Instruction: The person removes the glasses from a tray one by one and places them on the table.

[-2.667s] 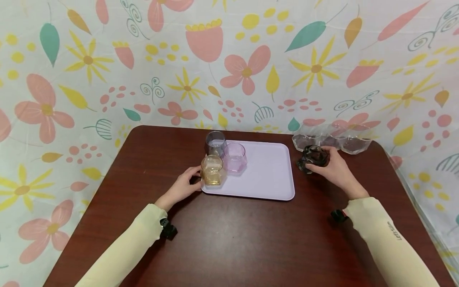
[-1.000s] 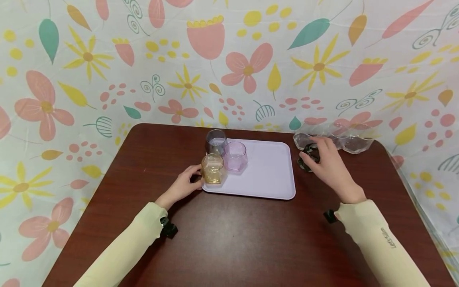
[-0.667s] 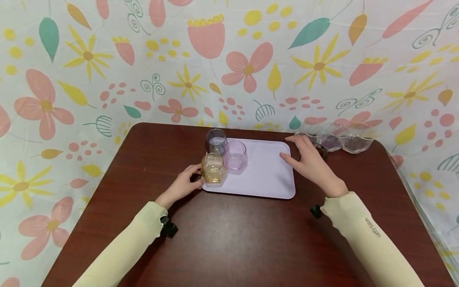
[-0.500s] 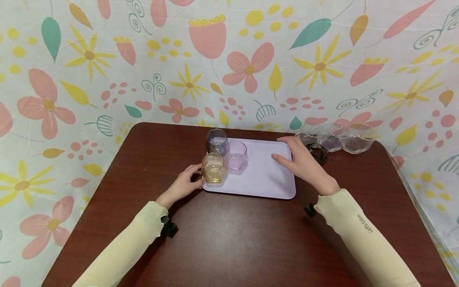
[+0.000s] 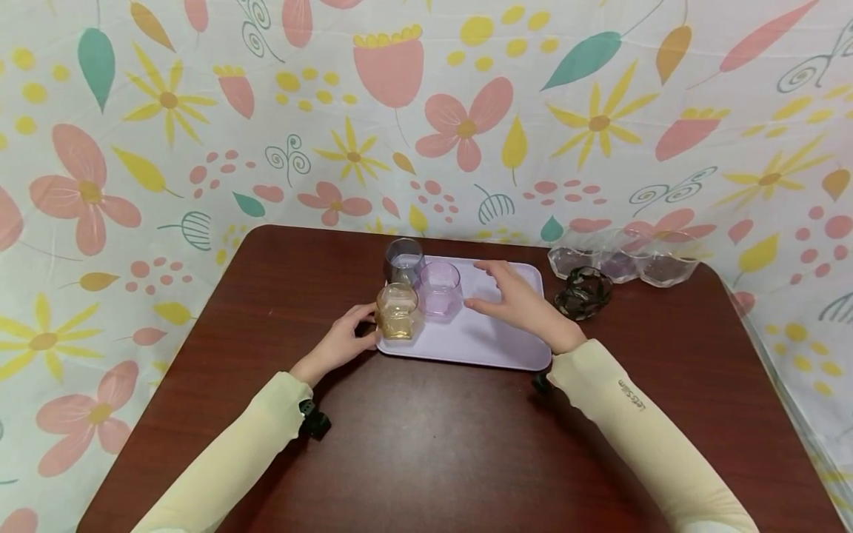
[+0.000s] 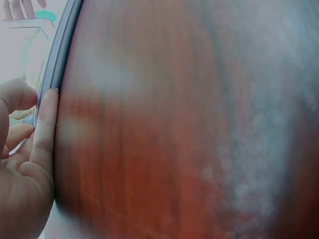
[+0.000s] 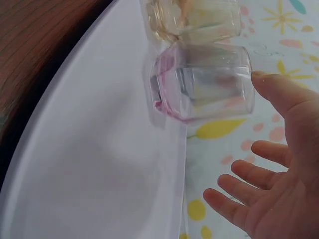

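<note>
My left hand (image 5: pixel 341 337) rests at the left edge of the lilac tray (image 5: pixel 466 352), fingers spread beside an amber glass (image 5: pixel 397 322). In the left wrist view a straight finger (image 6: pixel 46 119) lies along the tray's outer side. A pink glass (image 5: pixel 440 292) and a smoky grey glass (image 5: pixel 403 260) stand close by the amber one, at the tray's left end. My right hand (image 5: pixel 520 302) is over the tray with thumb and fingers parted, to the right of the pink glass. From the right wrist, the thumb tip (image 7: pixel 260 79) shows right at that glass's rim.
A dark, nearly black faceted glass (image 5: pixel 583 294) sits on the table to the right of the tray. Behind it is a row of clear glasses or compartments (image 5: pixel 666 268) by the wall. A patterned cloth (image 5: pixel 280 96) hangs behind the brown table (image 5: pixel 426 444).
My right hand has let go of the dark glass and moved left over the tray to the pink glass. The left hand has kept its place at the tray's edge.
</note>
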`<action>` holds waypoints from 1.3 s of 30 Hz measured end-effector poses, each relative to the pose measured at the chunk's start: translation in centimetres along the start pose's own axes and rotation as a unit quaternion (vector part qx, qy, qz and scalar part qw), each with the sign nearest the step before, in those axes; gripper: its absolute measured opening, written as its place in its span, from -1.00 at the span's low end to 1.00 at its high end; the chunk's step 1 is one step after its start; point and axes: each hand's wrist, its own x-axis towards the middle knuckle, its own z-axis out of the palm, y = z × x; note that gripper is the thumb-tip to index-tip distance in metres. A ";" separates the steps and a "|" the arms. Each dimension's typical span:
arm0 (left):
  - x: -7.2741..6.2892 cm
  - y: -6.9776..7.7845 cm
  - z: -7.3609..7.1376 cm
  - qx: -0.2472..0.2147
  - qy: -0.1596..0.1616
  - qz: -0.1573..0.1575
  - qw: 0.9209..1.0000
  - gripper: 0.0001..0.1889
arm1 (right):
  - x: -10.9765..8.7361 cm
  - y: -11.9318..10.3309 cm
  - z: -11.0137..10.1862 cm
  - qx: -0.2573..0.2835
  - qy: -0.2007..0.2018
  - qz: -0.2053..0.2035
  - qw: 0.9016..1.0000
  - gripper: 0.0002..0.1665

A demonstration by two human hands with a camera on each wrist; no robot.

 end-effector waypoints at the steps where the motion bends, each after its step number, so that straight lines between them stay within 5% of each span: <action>1: 0.0 0.0 0.0 0.000 0.001 0.000 1.000 -0.35 | 0.2 -0.1 0.2 0.007 -0.002 -0.003 1.000 -0.01; 7: 0.0 0.0 -0.1 -0.002 0.002 -0.001 1.000 -0.35 | 1.8 -0.5 1.4 0.049 -0.021 -0.011 0.999 0.15; 14: -0.2 0.0 0.0 0.006 0.002 -0.001 1.000 -0.34 | 3.1 -0.6 2.7 0.039 -0.059 -0.021 0.997 0.21; 39: -0.2 0.4 0.0 0.018 -0.001 -0.002 1.000 -0.35 | 4.0 -0.5 3.4 0.062 -0.032 -0.007 0.998 -0.07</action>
